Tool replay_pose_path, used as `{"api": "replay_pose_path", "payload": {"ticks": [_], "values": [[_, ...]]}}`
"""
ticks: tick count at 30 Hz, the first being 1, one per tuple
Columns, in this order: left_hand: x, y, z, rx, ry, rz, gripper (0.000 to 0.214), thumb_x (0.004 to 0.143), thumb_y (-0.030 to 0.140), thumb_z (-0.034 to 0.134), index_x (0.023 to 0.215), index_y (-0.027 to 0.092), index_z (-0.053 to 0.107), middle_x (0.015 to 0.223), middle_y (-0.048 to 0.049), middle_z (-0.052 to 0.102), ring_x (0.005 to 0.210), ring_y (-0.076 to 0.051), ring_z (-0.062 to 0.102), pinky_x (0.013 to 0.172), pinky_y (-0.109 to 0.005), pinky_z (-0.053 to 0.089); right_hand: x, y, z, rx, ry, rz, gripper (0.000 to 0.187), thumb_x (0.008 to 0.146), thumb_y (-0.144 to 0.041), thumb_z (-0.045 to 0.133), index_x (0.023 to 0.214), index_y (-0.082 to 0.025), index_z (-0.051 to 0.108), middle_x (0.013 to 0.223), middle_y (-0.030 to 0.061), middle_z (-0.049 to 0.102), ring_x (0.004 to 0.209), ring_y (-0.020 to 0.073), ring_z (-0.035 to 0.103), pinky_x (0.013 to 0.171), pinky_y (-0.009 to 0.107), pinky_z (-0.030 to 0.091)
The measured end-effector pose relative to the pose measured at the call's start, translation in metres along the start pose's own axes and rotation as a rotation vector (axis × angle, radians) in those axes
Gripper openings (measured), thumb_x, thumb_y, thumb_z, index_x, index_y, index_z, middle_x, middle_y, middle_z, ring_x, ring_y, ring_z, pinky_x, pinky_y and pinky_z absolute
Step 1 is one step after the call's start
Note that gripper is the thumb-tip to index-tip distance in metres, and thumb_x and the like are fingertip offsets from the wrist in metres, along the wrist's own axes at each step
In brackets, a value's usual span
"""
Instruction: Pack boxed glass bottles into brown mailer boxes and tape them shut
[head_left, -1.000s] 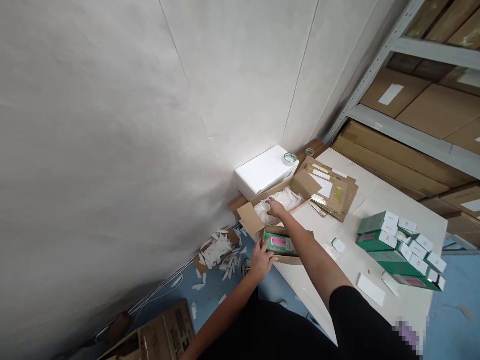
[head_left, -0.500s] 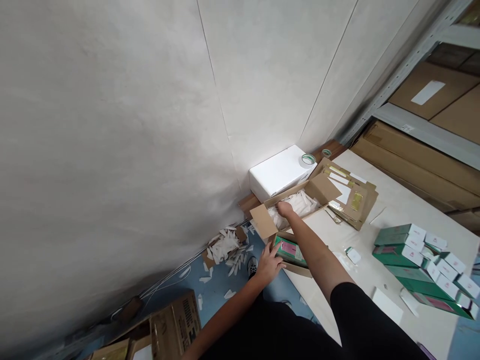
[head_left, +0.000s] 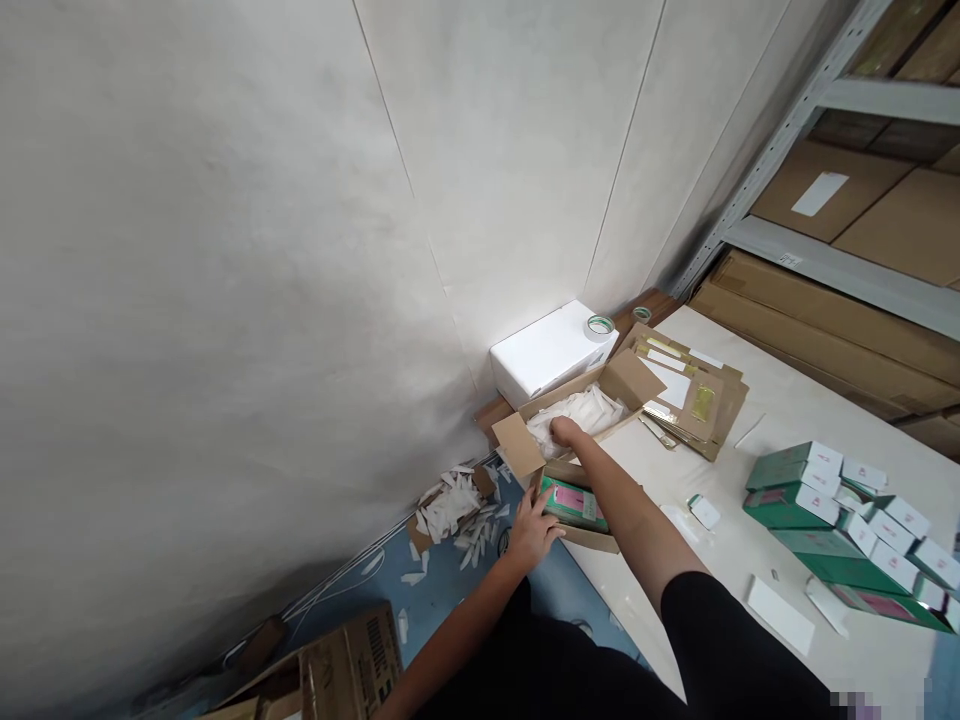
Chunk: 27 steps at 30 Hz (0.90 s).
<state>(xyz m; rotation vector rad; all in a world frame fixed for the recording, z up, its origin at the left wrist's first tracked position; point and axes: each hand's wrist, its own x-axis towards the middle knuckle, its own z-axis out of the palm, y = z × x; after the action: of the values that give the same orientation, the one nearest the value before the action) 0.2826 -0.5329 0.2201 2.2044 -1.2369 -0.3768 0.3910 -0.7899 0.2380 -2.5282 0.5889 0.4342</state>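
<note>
Right grip (head_left: pixel 564 432): your fingers dip curled into the open carton (head_left: pixel 628 380) of white packets (head_left: pixel 589 408); whether they've closed on one, I cannot tell.
Left grip (head_left: pixel 534 528): open, fingers spread against the green box (head_left: pixel 574 503), likely bracing it at the surface (head_left: pixel 735 545) edge.
Carton: far left, against the white case (head_left: pixel 547 350), within reach.
Right side: stacked green boxes (head_left: pixel 787 490), well apart.

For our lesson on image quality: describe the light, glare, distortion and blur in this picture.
Head view: soft, even light; the white box is blown out; the shelf rail slants; left hand and right hand look sharp; a pixelated patch sits bottom right.
</note>
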Motion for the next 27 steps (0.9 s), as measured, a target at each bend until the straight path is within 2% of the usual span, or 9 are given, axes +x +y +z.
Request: {"api": "replay_pose_path", "payload": {"ticks": [4, 9, 12, 18, 23, 27], "values": [[-0.003, 0.009, -0.001, -0.005, 0.014, -0.008, 0.008, 0.087, 0.032, 0.078, 0.085, 0.024, 0.080, 0.164, -0.0005, 0.044, 0.148, -0.039, 0.037, 0.117, -0.060, 0.040, -0.014, 0.004, -0.014, -0.033, 0.050, -0.023, 0.020, 0.076, -0.012, 0.066, 0.088, -0.010, 0.082, 0.103, 0.0205, 0.079, 0.100, 0.0314, 0.070, 0.089, 0.035, 0.051], [-0.002, 0.025, 0.005, 0.013, 0.031, 0.003, 0.008, 0.086, 0.030, 0.078, 0.081, 0.024, 0.079, 0.163, -0.0010, 0.046, 0.144, -0.038, 0.042, 0.116, -0.060, 0.041, -0.047, 0.022, -0.039, -0.045, 0.196, -0.026, 0.029, 0.088, -0.014, 0.060, 0.107, -0.017, 0.081, 0.121, 0.0161, 0.074, 0.110, 0.0260, 0.067, 0.095, 0.030, 0.047], [0.002, 0.039, 0.012, 0.017, 0.044, 0.041, 0.009, 0.087, 0.029, 0.076, 0.080, 0.025, 0.079, 0.161, -0.0001, 0.048, 0.143, -0.037, 0.043, 0.116, -0.061, 0.042, -0.075, 0.038, -0.056, -0.013, 0.312, -0.042, 0.028, 0.094, -0.016, 0.058, 0.109, -0.020, 0.080, 0.119, 0.0130, 0.073, 0.114, 0.0244, 0.064, 0.097, 0.030, 0.047], [0.014, 0.071, 0.031, 0.044, 0.018, 0.148, 0.017, 0.093, 0.030, 0.069, 0.080, 0.023, 0.078, 0.160, -0.0029, 0.049, 0.142, -0.036, 0.043, 0.116, -0.058, 0.043, -0.143, 0.081, -0.083, 0.104, 0.565, -0.070, 0.028, 0.094, -0.012, 0.057, 0.107, -0.023, 0.080, 0.111, 0.0087, 0.077, 0.117, 0.0260, 0.060, 0.102, 0.035, 0.047], [0.020, 0.095, 0.055, 0.055, -0.016, 0.233, 0.015, 0.092, 0.032, 0.071, 0.082, 0.023, 0.077, 0.163, -0.0032, 0.045, 0.141, -0.037, 0.043, 0.115, -0.059, 0.043, -0.213, 0.126, -0.085, 0.214, 0.751, -0.034, 0.029, 0.093, -0.013, 0.056, 0.105, -0.024, 0.080, 0.108, 0.0076, 0.078, 0.113, 0.0283, 0.060, 0.101, 0.041, 0.049], [0.025, 0.112, 0.079, 0.057, -0.052, 0.282, 0.014, 0.091, 0.031, 0.073, 0.081, 0.022, 0.077, 0.163, -0.0035, 0.045, 0.140, -0.037, 0.044, 0.115, -0.059, 0.044, -0.277, 0.158, -0.067, 0.265, 0.861, 0.029, 0.031, 0.090, -0.011, 0.055, 0.102, -0.025, 0.080, 0.106, 0.0067, 0.078, 0.109, 0.0283, 0.061, 0.101, 0.042, 0.050]]}}
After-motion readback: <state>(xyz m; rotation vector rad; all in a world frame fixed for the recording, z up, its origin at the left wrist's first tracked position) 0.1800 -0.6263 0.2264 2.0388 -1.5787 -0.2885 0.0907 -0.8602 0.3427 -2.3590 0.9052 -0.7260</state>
